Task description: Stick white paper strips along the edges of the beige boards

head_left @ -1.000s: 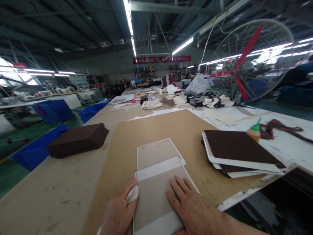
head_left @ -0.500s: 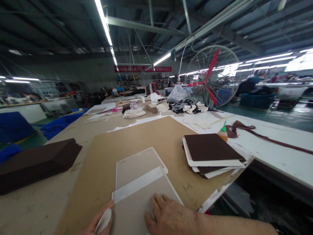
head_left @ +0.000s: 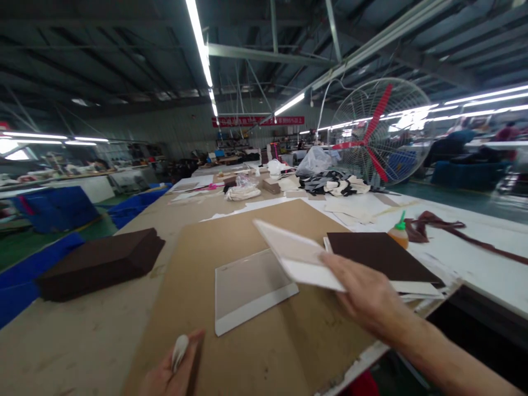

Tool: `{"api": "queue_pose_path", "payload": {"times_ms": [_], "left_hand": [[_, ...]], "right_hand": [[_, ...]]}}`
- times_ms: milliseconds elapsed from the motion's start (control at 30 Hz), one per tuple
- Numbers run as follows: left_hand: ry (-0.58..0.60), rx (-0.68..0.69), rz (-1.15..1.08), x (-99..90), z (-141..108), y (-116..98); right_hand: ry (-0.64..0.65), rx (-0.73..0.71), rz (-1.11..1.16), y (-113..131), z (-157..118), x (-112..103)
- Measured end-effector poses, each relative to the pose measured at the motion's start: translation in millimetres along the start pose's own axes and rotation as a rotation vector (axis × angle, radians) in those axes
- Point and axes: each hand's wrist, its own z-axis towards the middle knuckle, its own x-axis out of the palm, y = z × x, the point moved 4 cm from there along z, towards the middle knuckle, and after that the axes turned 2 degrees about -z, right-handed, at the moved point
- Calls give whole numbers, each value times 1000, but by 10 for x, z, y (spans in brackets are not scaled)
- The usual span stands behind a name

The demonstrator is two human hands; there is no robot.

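Note:
My right hand is closed on the edge of a beige panel with white borders, which is lifted and tilted above the board. Below and to its left, a second beige panel with a white strip along its near edge lies flat on the tan board. At the bottom, my left hand is closed around a small white round-ended tool; its lower part is hidden by the fingers. A stack of dark brown and white sheets lies just beyond my right hand.
A thick dark brown stack sits at the left edge of the table. At the right stand a bottle with a green nozzle and a brown strip. Scraps and plastic bags lie farther back, before a large caged fan.
My right hand has lifted the nearer beige panel off the board and carried it up and to the right. The other panel now shows fully. The view has turned slightly left.

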Motion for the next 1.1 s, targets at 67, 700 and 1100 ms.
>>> {"api": "queue_pose_path", "payload": {"times_ms": [67, 700, 1100], "left_hand": [[36, 54, 47, 40, -90, -111], [96, 419, 490, 353, 159, -677], [277, 298, 233, -97, -846, -436]], "right_hand": [[-63, 127, -127, -441, -246, -79], [674, 248, 472, 245, 85, 1384], [665, 137, 493, 440, -855, 781]]}}
